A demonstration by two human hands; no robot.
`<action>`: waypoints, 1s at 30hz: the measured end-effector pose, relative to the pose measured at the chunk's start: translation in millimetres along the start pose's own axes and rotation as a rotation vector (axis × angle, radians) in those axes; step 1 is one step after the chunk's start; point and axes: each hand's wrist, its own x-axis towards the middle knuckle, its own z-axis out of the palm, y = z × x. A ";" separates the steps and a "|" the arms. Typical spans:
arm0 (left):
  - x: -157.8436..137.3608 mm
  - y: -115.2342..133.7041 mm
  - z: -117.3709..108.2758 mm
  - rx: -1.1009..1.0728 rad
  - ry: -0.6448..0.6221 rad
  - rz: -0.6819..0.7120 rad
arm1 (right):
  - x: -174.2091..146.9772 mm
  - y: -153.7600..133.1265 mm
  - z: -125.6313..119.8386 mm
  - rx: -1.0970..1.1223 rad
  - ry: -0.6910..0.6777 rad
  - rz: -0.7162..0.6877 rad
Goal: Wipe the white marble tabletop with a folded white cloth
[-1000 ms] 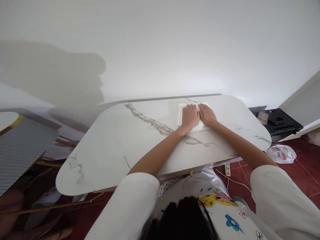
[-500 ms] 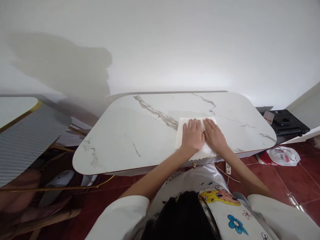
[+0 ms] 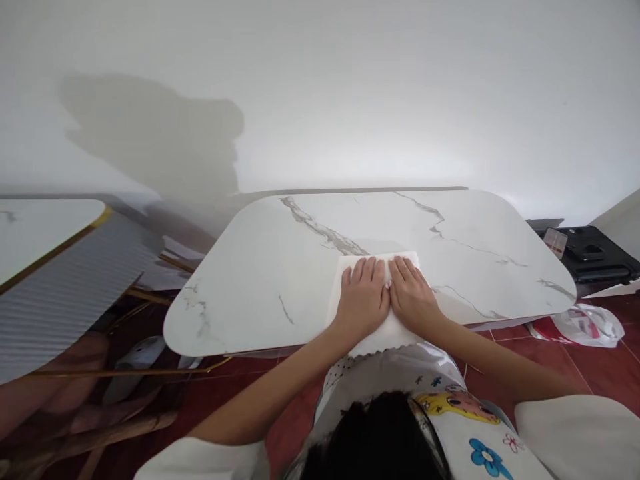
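A white sheet (image 3: 387,333), like a paper towel with a scalloped near edge, lies flat on the marble-patterned tabletop (image 3: 250,267). Its near part reaches the table's front edge beside my clothing. My left hand (image 3: 364,297) presses down on its left half with the fingers stretched out. Beside it, almost thumb to thumb, my right hand (image 3: 414,297) lies flat on the right half, fingers also extended. A small bunched fold of the sheet shows between the two thumbs. Neither hand is wrapped around anything.
A white wall (image 3: 375,87) stands behind the table. At left is a ribbed cabinet (image 3: 85,287) with a gold-edged top. A black case (image 3: 600,250) sits past the table's right end, above a plastic bag (image 3: 590,325) on the red tiled floor (image 3: 550,367).
Both hands and the sheet have slid toward my body and to the left across the tabletop. The camera view has shifted slightly, so the table appears farther right.
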 end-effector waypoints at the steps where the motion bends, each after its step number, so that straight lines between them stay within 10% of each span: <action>1: 5.9 -3.5 -0.6 0.004 0.002 0.000 | 6.9 1.7 2.0 0.004 0.008 -0.008; 30: 232.4 -107.9 27.9 -0.041 0.234 -0.107 | 262.4 70.5 69.1 0.014 0.019 -0.041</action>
